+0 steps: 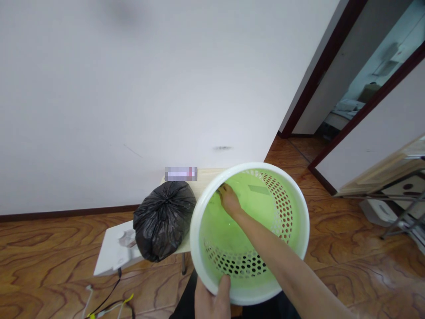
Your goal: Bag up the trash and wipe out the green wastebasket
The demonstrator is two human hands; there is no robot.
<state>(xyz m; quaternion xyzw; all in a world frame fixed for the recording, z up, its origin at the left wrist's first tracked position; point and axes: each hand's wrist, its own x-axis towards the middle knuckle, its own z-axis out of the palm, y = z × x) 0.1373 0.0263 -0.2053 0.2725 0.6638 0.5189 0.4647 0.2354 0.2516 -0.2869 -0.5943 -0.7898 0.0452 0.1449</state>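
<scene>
A round plastic basket with a white rim, pale green inside and bands of holes in its wall, is tilted with its mouth toward me. My left hand grips the near rim, its thumb over the edge. Deep inside the basket is my right hand, against the upper left of the inner wall. Its fingers are curled, and a small dark patch shows at the fingertips; what it is I cannot make out. Left of the basket sits a full black garbage bag, gathered at the top.
Beneath the bag and basket is a light wooden table, against a white wall. A blurred-out box lies at its back edge. A white board-like surface is at left, cables on the floor. A doorway opens at right.
</scene>
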